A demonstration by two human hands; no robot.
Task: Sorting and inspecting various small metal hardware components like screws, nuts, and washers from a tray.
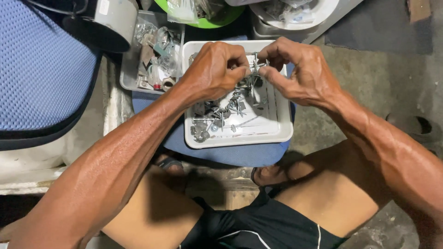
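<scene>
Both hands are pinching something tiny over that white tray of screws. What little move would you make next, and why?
Probably ease the two hands apart. The left hand and right hand meet on a small cluster of screws, held just above the white tray, so anything freed should drop back onto the loose pile.

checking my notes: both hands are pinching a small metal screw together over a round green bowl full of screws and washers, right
Not quite. In the head view the left hand and right hand do pinch a small metal screw together, but over a white rectangular tray of screws and washers, not a round green bowl.
</scene>
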